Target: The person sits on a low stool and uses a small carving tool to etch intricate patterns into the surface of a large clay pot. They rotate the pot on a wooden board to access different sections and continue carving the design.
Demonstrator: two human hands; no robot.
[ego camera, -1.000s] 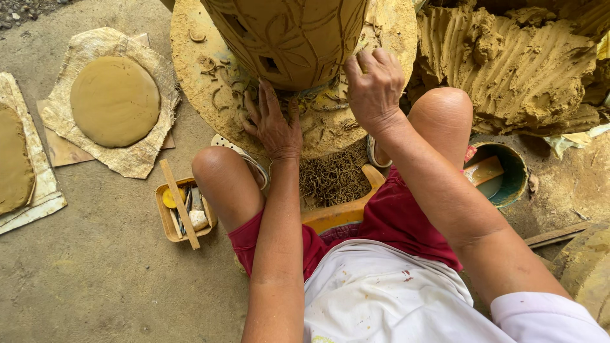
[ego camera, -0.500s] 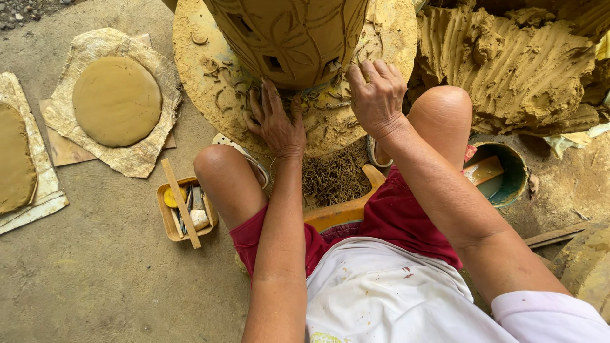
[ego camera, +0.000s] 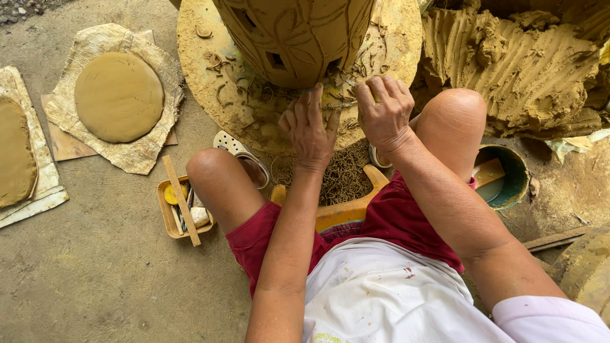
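A large carved clay pot [ego camera: 298,38] with leaf lines and cut-out holes stands on a round clay-smeared board [ego camera: 203,76] between my knees. My left hand [ego camera: 309,130] lies flat on the board just under the pot's base, fingers stretched out among curled clay trimmings [ego camera: 222,82]. My right hand [ego camera: 383,114] is beside it with fingers curled down against the board at the foot of the pot. What the fingers may hold is hidden.
Two flat clay slabs [ego camera: 119,95] [ego camera: 14,152] lie on cloth at the left. A small tray of tools [ego camera: 181,206] sits by my left knee. A big mound of raw clay [ego camera: 527,70] and a green bucket [ego camera: 508,178] are at the right.
Both hands have slid down from the pot's lower wall to the board at its base. My right hand has curled its fingers.
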